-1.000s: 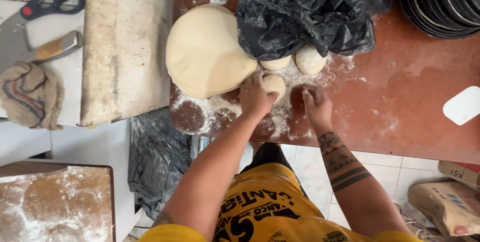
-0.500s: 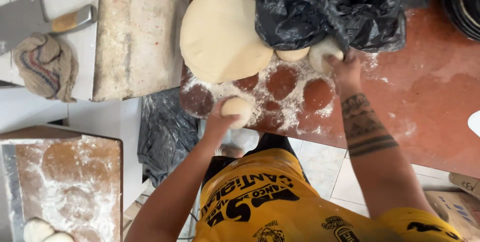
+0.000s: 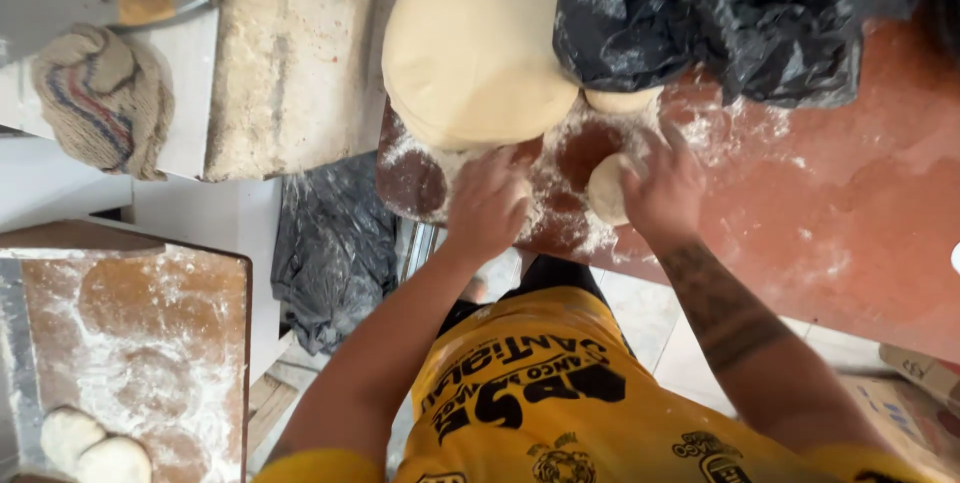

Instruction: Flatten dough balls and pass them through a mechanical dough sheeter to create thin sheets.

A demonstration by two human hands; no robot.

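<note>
We count two hands at work on the floured red table [image 3: 850, 213]. Our left hand [image 3: 488, 205] lies palm down, fingers curled, on the floury patch near the table's front edge; whatever it covers is hidden, so we cannot tell whether it grips a piece of dough. Our right hand [image 3: 665, 188] cups one small dough ball [image 3: 606, 189], round, pale and smooth, pressing it against the table from the right side.

A second small dough ball [image 3: 620, 100] sits just behind it, half tucked under the black plastic bag [image 3: 720, 13], which is crumpled and glossy. One large dough mound [image 3: 475, 43], a smooth, matte, cream-coloured dome, rests behind the left hand, touching the bag on its right.

The flour on the table is scattered white powder with several bare round patches showing the red surface.

To the left stands one long wooden board [image 3: 295, 53], pale and dusted with flour. Beside it lies one knitted cloth [image 3: 100, 98], beige with coloured stripes, bunched into a lump. A second black plastic bag [image 3: 330, 248] hangs below the table's edge.

At lower left, one brown floured board [image 3: 150, 333] carries two more small dough pieces [image 3: 95, 448], touching each other at its near corner.
</note>
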